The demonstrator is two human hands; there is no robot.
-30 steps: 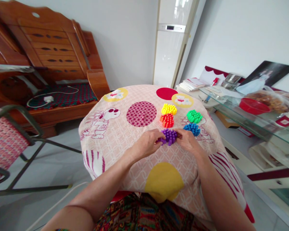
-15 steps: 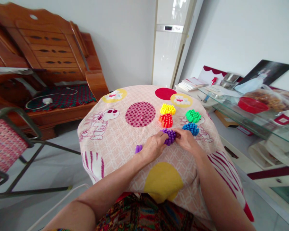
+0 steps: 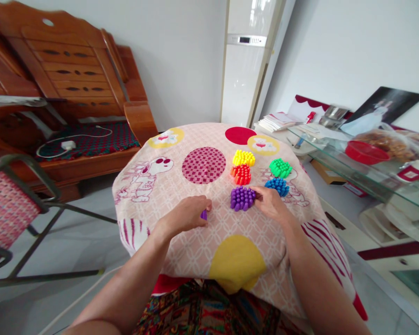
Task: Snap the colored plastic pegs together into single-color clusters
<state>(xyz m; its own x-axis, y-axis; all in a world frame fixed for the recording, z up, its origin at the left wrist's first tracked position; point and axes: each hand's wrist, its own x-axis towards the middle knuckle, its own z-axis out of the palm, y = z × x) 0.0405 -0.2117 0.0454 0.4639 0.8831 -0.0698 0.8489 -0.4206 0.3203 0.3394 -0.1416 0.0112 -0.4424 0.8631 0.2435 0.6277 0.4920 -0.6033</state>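
Observation:
On the cloth-covered table stands a tight cluster of small purple plastic pieces (image 3: 242,198) with rounded tops, seemingly upright. My right hand (image 3: 269,203) is against the cluster's right side, its fingers curled in and touching the outer pieces. To the left of the cluster, my left hand (image 3: 188,214) is closed around a few loose purple pieces (image 3: 204,215), mostly covered by its fingers. Behind the purple cluster, similar groups stand in red (image 3: 240,174) and yellow (image 3: 243,158). Blue pieces (image 3: 277,187) and green pieces (image 3: 280,168) are grouped beyond my right hand.
A patterned tablecloth (image 3: 181,195) covers the round table. At the right is a glass-topped cabinet (image 3: 335,149) with a red bowl (image 3: 366,152), papers and bags. A wooden bench (image 3: 73,83) and a woven chair (image 3: 12,209) stand at the left.
My left hand has let go of the purple cluster's left side and moved left, closing over the loose purple pieces there. My right hand has stayed at the cluster.

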